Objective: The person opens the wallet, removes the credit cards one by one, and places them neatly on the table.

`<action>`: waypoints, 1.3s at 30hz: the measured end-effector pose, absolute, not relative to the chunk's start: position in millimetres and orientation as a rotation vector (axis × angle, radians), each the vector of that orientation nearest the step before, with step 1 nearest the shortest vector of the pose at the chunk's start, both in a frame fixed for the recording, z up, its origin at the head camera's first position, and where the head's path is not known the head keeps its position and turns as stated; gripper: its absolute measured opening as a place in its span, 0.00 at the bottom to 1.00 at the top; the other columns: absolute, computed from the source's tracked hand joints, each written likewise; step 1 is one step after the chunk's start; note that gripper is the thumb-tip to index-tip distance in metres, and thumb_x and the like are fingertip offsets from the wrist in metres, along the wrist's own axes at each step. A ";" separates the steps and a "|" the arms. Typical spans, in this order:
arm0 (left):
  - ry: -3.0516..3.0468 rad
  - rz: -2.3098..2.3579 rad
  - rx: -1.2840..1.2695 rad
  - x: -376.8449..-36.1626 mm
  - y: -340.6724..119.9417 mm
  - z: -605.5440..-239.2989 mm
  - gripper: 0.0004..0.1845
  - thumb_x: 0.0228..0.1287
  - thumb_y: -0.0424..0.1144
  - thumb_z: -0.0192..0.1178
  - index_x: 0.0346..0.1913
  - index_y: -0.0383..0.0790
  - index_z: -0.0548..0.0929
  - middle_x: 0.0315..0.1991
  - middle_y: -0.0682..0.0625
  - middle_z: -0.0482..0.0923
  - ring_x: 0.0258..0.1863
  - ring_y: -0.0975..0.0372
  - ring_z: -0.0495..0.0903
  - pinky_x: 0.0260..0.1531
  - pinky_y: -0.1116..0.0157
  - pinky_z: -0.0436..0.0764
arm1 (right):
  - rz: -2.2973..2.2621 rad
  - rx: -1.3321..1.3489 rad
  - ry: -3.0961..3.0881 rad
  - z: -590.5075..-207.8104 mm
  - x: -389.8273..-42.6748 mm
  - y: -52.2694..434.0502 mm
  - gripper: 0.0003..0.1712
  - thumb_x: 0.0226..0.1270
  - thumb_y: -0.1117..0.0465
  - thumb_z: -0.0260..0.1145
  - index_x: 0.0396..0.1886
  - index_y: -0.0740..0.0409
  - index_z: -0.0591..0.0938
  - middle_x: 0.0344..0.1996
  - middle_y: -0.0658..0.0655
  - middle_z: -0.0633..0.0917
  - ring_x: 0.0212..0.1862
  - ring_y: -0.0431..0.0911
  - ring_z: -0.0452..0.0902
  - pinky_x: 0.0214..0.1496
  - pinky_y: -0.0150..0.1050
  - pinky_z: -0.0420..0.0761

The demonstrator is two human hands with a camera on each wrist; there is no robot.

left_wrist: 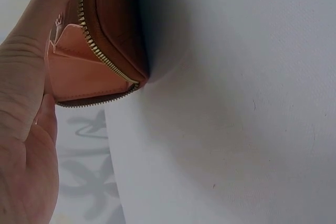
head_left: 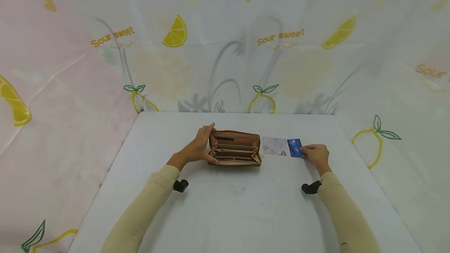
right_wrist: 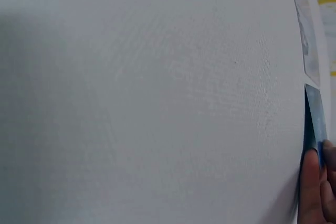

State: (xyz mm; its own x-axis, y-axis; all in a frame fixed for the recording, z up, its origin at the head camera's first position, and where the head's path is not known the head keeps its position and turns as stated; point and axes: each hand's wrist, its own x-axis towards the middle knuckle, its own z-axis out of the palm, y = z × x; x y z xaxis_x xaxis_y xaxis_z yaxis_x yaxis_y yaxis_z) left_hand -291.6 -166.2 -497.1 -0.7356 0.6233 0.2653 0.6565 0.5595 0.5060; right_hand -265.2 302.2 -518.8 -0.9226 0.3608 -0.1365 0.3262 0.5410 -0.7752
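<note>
A brown zip-around wallet (head_left: 233,148) lies unzipped on the white table, its compartments facing up. My left hand (head_left: 193,149) grips its left end, thumb at the near edge and fingers at the far edge. In the left wrist view, the gold zipper teeth and tan inner lining of the wallet (left_wrist: 118,14) show beside that hand. To the right, my right hand (head_left: 318,156) pinches the right edge of a blue bank card (head_left: 293,145). The right wrist view shows the card (right_wrist: 316,109) tilted, with a gap under it. Some slips stand in the wallet's slots.
A pale printed paper (head_left: 275,146) lies flat between the wallet and the card. White table (head_left: 242,214) stretches toward me. Behind and at both sides hangs a lemon-patterned cloth (head_left: 225,61). A black wrist mount (head_left: 181,186) sits by the left sleeve.
</note>
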 end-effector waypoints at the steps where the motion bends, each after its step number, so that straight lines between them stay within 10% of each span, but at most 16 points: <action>1: -2.722 -0.914 -1.125 -291.9 -165.7 -497.3 0.76 0.32 0.65 0.77 0.77 0.37 0.39 0.67 0.42 0.55 0.67 0.50 0.53 0.64 0.50 0.62 | 1.335 -0.598 -2.729 -519.2 -265.3 302.0 0.19 0.61 0.59 0.71 0.44 0.72 0.85 0.37 0.66 0.87 0.23 0.34 0.78 0.59 0.49 0.71; 14: -2.735 -0.915 -1.121 -291.3 -163.7 -498.0 0.77 0.33 0.64 0.78 0.77 0.34 0.38 0.67 0.40 0.54 0.67 0.49 0.52 0.64 0.49 0.62 | 1.285 -0.586 -2.769 -518.3 -263.4 296.9 0.19 0.60 0.60 0.73 0.42 0.73 0.86 0.31 0.64 0.88 0.23 0.39 0.82 0.55 0.49 0.74; 22: -2.726 -0.909 -1.121 -290.1 -163.7 -496.6 0.77 0.33 0.62 0.79 0.76 0.30 0.38 0.67 0.34 0.54 0.67 0.48 0.52 0.64 0.48 0.63 | 1.030 -0.386 -2.880 -514.4 -263.8 292.2 0.20 0.57 0.57 0.75 0.36 0.73 0.87 0.35 0.67 0.87 0.47 0.62 0.78 0.55 0.55 0.71; 30: -2.741 -0.903 -1.115 -290.3 -162.1 -494.6 0.78 0.33 0.62 0.78 0.77 0.33 0.36 0.68 0.38 0.53 0.66 0.49 0.52 0.65 0.50 0.62 | 0.806 -0.262 -2.967 -502.5 -270.2 281.4 0.19 0.56 0.59 0.76 0.30 0.74 0.83 0.31 0.69 0.84 0.31 0.56 0.77 0.33 0.48 0.78; 39: -2.737 -0.931 -1.111 -291.4 -163.0 -498.5 0.78 0.33 0.66 0.76 0.77 0.34 0.35 0.68 0.38 0.53 0.65 0.50 0.53 0.64 0.50 0.63 | 0.763 0.156 -2.706 -475.5 -284.6 212.4 0.06 0.61 0.68 0.70 0.29 0.69 0.86 0.27 0.64 0.85 0.31 0.56 0.81 0.34 0.50 0.79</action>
